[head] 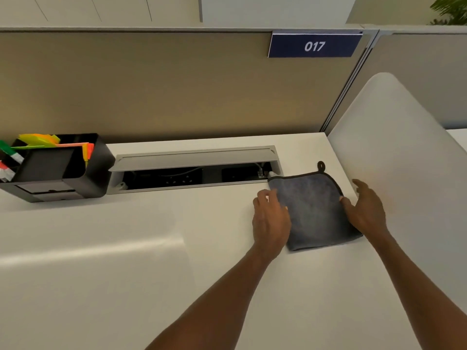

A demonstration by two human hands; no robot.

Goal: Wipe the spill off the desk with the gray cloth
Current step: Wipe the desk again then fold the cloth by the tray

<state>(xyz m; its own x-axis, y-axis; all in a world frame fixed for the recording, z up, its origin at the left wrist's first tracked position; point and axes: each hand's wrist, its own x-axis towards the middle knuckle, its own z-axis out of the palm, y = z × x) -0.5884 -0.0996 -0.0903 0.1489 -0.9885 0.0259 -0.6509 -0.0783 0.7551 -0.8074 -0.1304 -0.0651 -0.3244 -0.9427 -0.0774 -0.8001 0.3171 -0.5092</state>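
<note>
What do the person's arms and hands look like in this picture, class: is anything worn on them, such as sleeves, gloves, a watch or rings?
Both forearms are bare as far as the picture shows, with no sleeves in view. The left hand and the right hand wear no gloves. No watch, bracelet or band shows on either wrist, and no rings can be made out on the fingers.

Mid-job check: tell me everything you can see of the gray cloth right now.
The gray cloth lies flat and folded on the white desk, right of centre, just in front of the open cable tray. It looks like soft microfibre, with dark edging and a small hanging loop at its far edge. The left hand rests at its left edge, the right hand at its right edge, fingers relaxed. No spill is plainly visible.
</note>
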